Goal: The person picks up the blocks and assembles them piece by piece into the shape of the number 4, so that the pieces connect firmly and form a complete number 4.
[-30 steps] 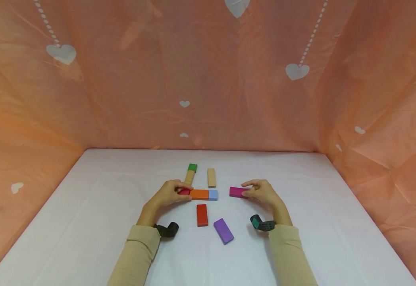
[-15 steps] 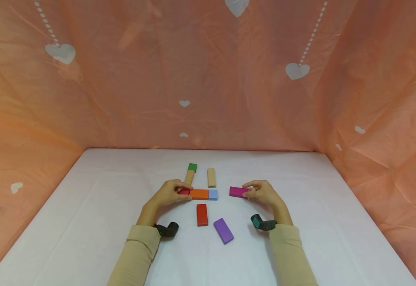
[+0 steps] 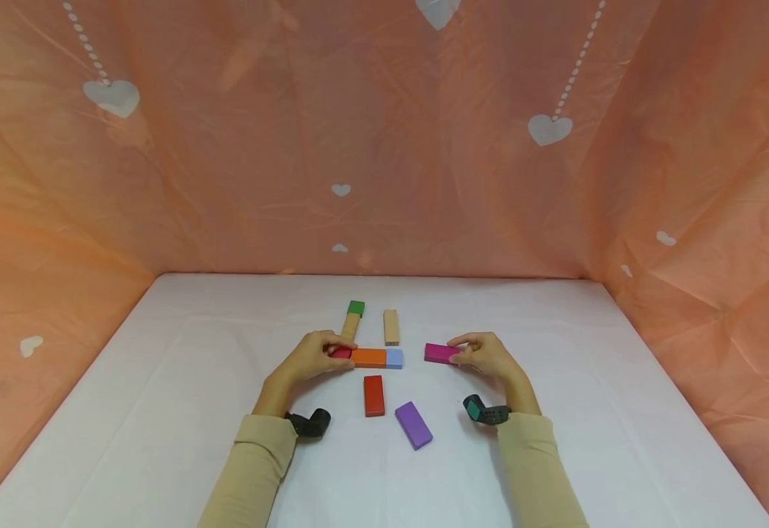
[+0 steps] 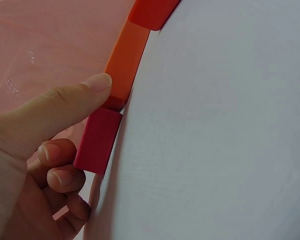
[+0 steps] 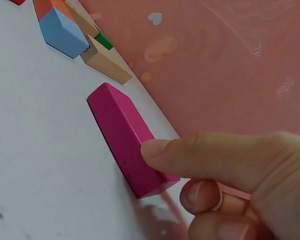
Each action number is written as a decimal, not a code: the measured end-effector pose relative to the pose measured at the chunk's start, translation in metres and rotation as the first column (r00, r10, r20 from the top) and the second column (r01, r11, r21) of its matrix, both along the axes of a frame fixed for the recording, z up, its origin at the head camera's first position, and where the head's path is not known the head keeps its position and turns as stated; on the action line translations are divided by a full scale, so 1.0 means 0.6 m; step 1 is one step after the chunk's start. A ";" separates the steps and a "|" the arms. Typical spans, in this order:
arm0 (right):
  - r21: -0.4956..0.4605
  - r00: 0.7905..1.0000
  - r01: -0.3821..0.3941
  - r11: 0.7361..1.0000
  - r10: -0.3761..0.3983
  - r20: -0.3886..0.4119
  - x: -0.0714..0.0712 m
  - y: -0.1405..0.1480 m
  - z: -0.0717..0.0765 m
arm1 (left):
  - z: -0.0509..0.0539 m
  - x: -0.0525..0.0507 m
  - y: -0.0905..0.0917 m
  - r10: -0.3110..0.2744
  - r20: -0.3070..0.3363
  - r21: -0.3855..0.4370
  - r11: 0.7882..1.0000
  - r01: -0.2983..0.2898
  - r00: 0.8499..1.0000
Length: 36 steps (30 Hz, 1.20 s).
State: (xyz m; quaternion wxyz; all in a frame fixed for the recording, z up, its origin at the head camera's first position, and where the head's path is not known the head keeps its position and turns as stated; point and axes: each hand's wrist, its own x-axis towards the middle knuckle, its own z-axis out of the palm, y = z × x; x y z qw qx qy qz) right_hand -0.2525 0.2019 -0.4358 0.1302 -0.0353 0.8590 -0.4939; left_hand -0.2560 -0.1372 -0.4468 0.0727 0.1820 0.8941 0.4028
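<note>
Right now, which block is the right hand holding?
The magenta block, rightmost in the head view. The right hand grips its right end, and it touches no other block.

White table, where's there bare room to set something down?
Bare: left of the left hand; right of the right hand; behind the green block, up to the curtain. Crowded: between the hands, where crimson block, orange block and blue block form a row; red block and purple block lie nearer the person.
</note>
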 end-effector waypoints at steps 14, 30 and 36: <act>-0.032 1.000 -0.021 0.999 0.021 -0.001 0.000 -0.001 0.002 | 0.001 0.002 0.000 -0.013 -0.023 0.001 1.000 0.013 1.000; -0.022 0.999 -0.008 1.000 0.009 0.035 0.001 -0.011 -0.001 | 0.000 0.000 0.002 0.012 0.008 0.000 1.000 -0.012 1.000; 0.003 0.999 -0.031 1.000 0.031 0.013 0.000 -0.016 -0.002 | -0.002 -0.001 0.002 0.024 0.026 -0.007 1.000 -0.024 0.999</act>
